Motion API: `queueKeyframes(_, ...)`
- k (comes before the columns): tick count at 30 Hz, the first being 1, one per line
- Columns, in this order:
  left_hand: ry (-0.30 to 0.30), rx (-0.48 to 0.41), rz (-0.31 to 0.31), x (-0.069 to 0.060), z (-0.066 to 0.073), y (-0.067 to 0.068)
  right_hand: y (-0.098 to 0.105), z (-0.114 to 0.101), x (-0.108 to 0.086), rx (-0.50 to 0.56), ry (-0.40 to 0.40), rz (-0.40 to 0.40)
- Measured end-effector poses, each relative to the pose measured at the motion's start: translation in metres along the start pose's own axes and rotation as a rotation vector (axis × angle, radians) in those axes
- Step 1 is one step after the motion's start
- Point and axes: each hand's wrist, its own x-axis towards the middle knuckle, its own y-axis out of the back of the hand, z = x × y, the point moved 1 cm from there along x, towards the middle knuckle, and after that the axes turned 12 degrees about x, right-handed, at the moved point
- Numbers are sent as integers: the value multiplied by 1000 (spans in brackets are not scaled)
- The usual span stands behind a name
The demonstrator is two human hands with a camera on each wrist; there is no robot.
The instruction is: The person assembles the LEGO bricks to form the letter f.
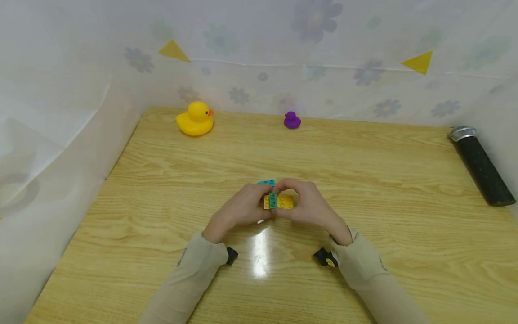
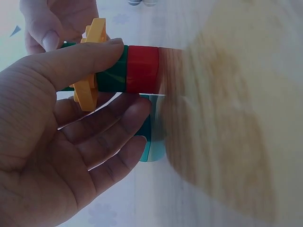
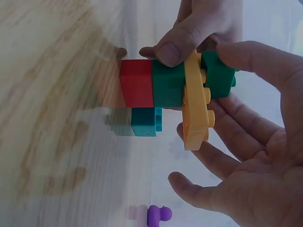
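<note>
A stack of toy building blocks stands upright on the table. A red block is at the bottom, with a green block above it. Across that lies a flat yellow block, sticking out to the right, and a small green block tops it. My left hand grips the lower green block, thumb along its side. My right hand pinches the top green block between thumb and forefinger, its other fingers spread loosely. Just behind the stack sits a teal block, partly hidden by my left hand in the head view.
Along the table's back edge stand a yellow rubber duck and a small purple duck. A black microphone lies at the far right. White flowered cloth hangs behind the wooden table.
</note>
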Motion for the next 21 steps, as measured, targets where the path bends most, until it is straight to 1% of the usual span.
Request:
queueKeyframes(3, 4, 0, 6, 0, 0, 0, 0, 0, 0, -4, 6, 12)
queueKeyframes(7, 4, 5, 10, 0, 0, -1, 2, 2, 0, -5, -9, 22)
queueKeyframes(21, 3, 8, -3, 0, 0, -1, 8, 8, 0, 28, -41, -34)
